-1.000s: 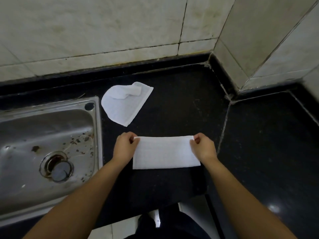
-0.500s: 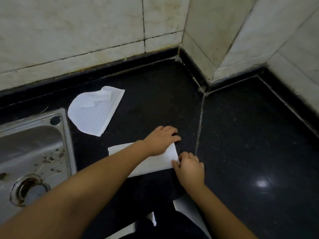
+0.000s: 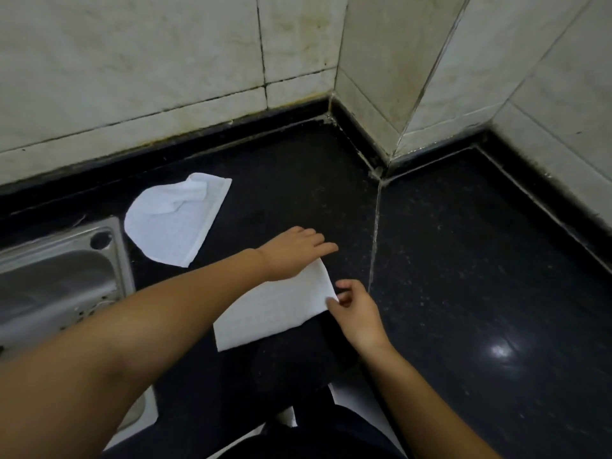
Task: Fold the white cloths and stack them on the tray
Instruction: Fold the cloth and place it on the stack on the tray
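Note:
A folded white cloth (image 3: pixel 275 309) lies on the black counter near its front edge. My left hand (image 3: pixel 291 250) reaches across and lies flat on the cloth's far right corner, fingers straight. My right hand (image 3: pixel 356 309) pinches the cloth's near right corner between thumb and fingers. A second white cloth (image 3: pixel 175 220), loosely folded with a rumpled top, lies further back beside the sink. No tray is in view.
A steel sink (image 3: pixel 56 279) sits at the left, its rim close to the rumpled cloth. Tiled walls (image 3: pixel 165 77) close the back and right, forming a corner. The black counter (image 3: pixel 480 276) stretches to the right, with a grout seam down the middle.
My left hand crossed from the cloth's left end to its right end and flattened there. The right hand moved to the near right corner. The view swung right.

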`<state>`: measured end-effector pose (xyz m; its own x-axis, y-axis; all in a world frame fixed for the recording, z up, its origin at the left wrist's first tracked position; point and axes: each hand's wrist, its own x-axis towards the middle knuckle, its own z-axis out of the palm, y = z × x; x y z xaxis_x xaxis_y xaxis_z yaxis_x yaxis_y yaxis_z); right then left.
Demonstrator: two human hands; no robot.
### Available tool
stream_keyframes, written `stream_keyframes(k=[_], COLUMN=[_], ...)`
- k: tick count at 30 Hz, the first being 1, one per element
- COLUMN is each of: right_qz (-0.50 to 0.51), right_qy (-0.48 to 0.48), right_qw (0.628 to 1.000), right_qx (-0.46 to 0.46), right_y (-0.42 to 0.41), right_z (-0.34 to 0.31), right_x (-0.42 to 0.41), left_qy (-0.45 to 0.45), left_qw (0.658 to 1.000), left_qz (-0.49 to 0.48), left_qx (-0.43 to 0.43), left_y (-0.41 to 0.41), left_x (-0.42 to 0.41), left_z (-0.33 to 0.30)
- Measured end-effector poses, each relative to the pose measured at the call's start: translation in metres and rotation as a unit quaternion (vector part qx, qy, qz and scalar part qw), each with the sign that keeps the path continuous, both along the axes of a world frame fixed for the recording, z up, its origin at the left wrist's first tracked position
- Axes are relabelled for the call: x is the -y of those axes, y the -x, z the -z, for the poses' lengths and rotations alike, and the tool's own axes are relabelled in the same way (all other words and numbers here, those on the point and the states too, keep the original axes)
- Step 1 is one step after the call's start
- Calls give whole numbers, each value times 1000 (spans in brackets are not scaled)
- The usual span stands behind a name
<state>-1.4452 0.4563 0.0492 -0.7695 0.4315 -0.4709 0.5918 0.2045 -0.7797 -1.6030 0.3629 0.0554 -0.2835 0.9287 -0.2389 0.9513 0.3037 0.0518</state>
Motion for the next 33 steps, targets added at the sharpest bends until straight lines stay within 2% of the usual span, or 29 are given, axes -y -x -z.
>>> stream_keyframes(k=[3,6,11,18,21,23,25,26,28,29,30,33], right_qz=[-19,-117,-285,-339,-392,-398,-335,-290,-208,-185,-178,-196], right_qy=[1,-89,-239,-298,-319,-302,-264,-242,-196,-179,-170,-165], right_qw=[998,987,921,881,854,858,895,918,956,966,969,961], right_qx=[-51,-70,-115,-144,-123,-122,-129,-119,-61,-16,31,100], right_y=[3,9,8,10,10,10,15,20,34,42,49,62], right_z=[-5,-6,11,40,43,39,29,24,19,17,17,19], right_x=[21,51,105,134,136,131,117,107,84,74,66,63], left_qy=[-56,-106,-147,-155,-140,-151,-201,-225,-240,-215,-170,-27], left_qw=[998,991,979,962,954,945,912,877,776,738,722,721], left_qz=[-34,-76,-127,-222,-263,-286,-358,-423,-574,-628,-658,-682], left_qx=[-15,-29,-64,-47,-36,-42,-14,24,100,121,129,118], left_y=[4,3,-15,-33,-42,-48,-55,-59,-68,-72,-76,-83], left_x=[35,82,142,174,182,184,182,179,170,163,156,134], left_z=[-7,-5,12,43,53,57,54,49,41,39,38,39])
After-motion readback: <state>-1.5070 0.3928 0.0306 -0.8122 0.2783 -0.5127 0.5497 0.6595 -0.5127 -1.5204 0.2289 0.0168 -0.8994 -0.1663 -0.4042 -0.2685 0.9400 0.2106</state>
